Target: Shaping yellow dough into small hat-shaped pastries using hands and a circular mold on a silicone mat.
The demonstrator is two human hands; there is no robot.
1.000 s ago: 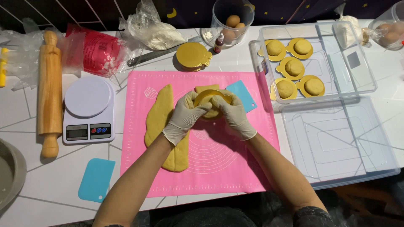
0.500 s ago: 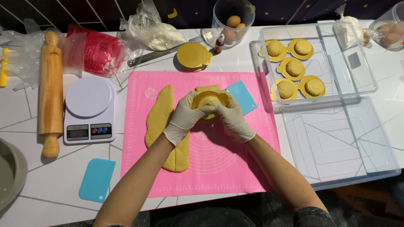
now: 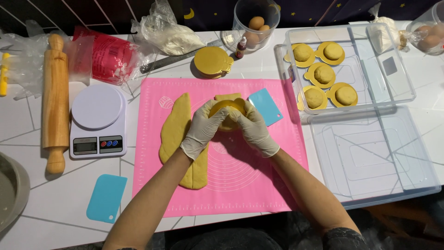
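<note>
Head view, gloved left hand [image 3: 202,131] and right hand [image 3: 255,130] together, both clamping a round yellow dough piece [image 3: 225,111] over the pink mat [image 3: 240,185], long dough strip [image 3: 178,132] lying beside.

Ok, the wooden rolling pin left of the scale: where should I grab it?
Take the rolling pin by its near handle knob, coming from the table's front edge. It lies lengthwise, pointing away, the scale close on its right; the knob end looks free.

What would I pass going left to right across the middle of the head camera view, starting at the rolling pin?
Wooden rolling pin → white kitchen scale → long strip of yellow dough → left hand → right hand → blue scraper on the mat → empty clear plastic lid.
</note>
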